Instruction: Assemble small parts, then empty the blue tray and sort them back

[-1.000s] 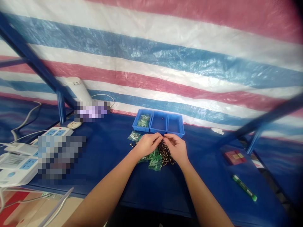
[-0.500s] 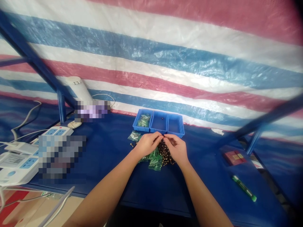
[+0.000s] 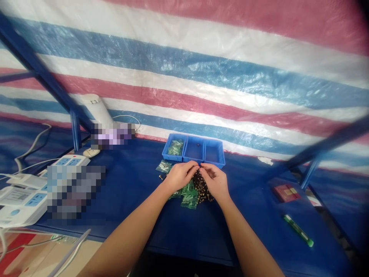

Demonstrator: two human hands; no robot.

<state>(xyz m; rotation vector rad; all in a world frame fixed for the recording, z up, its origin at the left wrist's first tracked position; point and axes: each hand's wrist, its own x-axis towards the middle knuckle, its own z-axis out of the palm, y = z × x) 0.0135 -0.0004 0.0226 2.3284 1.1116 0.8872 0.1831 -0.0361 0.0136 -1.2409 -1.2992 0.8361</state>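
My left hand and my right hand meet fingertip to fingertip over a pile of dark and brassy screws. Both have thumb and fingers pinched together; whatever they hold is too small to make out. Beside the pile, partly under my left hand, lie green-tinted plastic packets. Another small packet and a loose screw are to the left. Behind my hands stand three joined blue bins: the left bin holds packets, the middle bin one tiny dark piece, and the right bin shows a bare floor.
On the blue table, a white power strip with cables sits left, near a white cylinder. At right lie a red box and a green packaged item. Blue metal bars slope down both sides; a striped sheet hangs behind.
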